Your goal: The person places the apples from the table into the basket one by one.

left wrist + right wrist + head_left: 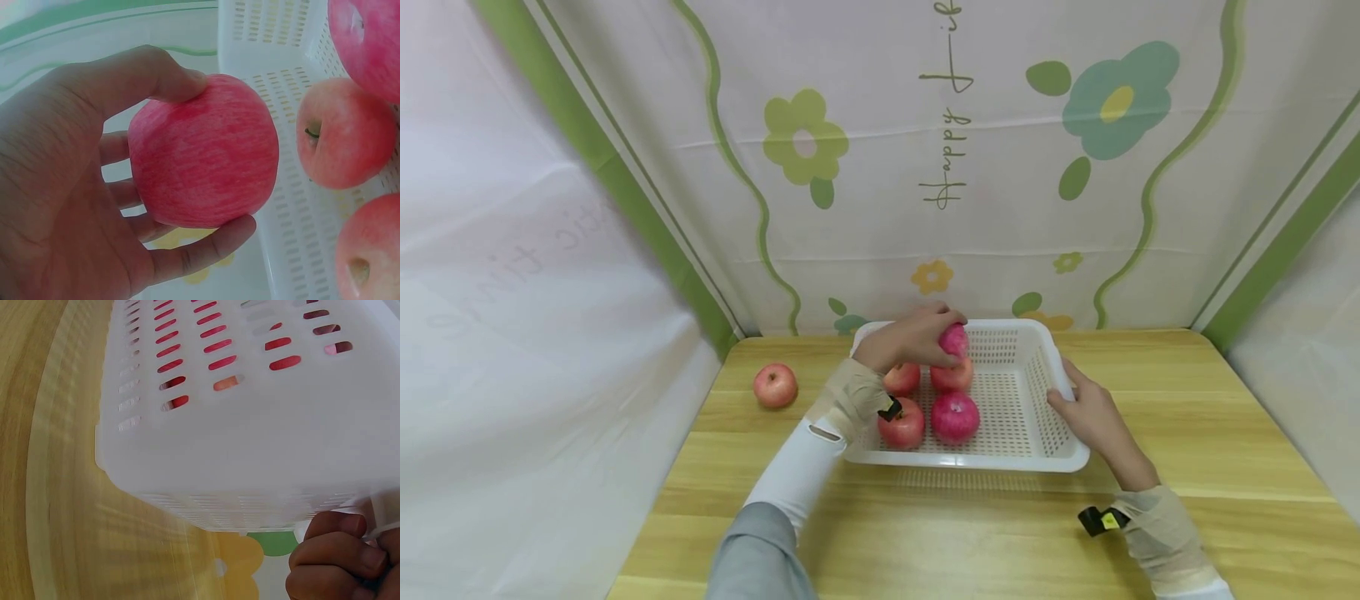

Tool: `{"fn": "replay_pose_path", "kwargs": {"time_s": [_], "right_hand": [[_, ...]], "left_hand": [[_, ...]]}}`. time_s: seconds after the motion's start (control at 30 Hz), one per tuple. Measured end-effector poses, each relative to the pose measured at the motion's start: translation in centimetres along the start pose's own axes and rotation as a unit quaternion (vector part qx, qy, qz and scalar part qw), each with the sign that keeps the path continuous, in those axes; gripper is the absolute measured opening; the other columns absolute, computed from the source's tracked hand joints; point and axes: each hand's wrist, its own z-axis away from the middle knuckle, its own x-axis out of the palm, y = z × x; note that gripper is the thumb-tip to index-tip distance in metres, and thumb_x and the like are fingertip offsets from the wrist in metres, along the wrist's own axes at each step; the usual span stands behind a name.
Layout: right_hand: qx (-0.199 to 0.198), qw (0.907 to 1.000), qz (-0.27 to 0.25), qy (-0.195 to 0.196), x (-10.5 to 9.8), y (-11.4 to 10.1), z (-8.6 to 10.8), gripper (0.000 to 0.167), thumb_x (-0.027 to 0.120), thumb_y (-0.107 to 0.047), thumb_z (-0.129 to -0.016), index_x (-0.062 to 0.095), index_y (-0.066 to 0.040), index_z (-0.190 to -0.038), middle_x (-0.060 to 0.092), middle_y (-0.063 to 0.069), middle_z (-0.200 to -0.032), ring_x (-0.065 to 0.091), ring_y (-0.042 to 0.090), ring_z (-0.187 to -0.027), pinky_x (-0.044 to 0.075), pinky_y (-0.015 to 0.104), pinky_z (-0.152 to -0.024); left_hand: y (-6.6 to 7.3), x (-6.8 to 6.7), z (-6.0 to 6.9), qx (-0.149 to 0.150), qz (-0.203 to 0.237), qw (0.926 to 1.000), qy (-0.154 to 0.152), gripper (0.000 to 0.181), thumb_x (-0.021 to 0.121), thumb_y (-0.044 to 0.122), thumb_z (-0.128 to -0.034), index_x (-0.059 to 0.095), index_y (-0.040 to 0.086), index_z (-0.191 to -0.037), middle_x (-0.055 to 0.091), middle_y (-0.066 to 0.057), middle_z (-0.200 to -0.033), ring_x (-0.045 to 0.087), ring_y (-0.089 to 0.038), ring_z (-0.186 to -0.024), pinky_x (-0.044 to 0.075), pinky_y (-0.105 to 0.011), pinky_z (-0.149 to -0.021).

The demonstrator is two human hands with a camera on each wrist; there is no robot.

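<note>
My left hand (913,340) holds a deep pink apple (206,153) with the thumb on one side and fingers round the other. In the head view this apple is above the back of a white slotted plastic basket (970,461). Inside the basket's left half sit several apples, among them a deep pink apple (955,418) and a paler red apple (901,423). My right hand (1093,412) grips the basket's right rim; in the right wrist view its curled fingers (337,550) show at the lower right corner.
A single pale red apple (775,386) lies on the wooden table (970,533), left of the basket. Behind the table hangs a white curtain (880,233) with printed flowers, and white fabric walls stand on both sides.
</note>
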Motion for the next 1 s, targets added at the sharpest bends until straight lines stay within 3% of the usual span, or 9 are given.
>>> {"fn": "replay_pose_path", "kwargs": {"time_s": [0.53,1.0], "right_hand": [[0.000,1.0000,-0.005,0.000,0.0,0.2,-0.1,0.075,0.053,-0.019,-0.109,0.013,0.004,-0.168,0.067,0.046,-0.115,0.079,0.035,-0.075,0.064,0.039,-0.054],[0.003,1.0000,-0.003,0.000,0.0,0.1,-0.1,0.075,0.054,-0.019,-0.108,0.014,0.005,-0.168,0.065,0.047,-0.118,0.079,0.036,-0.076,0.064,0.039,-0.055]], "left_hand": [[0.4,0.7,-1.9,0.001,0.003,0.9999,-0.011,0.065,0.076,0.031,-0.0929,0.055,0.013,-0.152,0.053,-0.006,-0.142,0.056,-0.018,-0.126,0.051,-0.031,-0.109],[1.2,1.1,-3.1,-0.001,0.013,0.9998,-0.012,0.066,0.076,0.034,-0.0931,0.055,0.015,-0.152,0.054,-0.004,-0.140,0.056,-0.016,-0.121,0.054,-0.032,-0.103]]}}
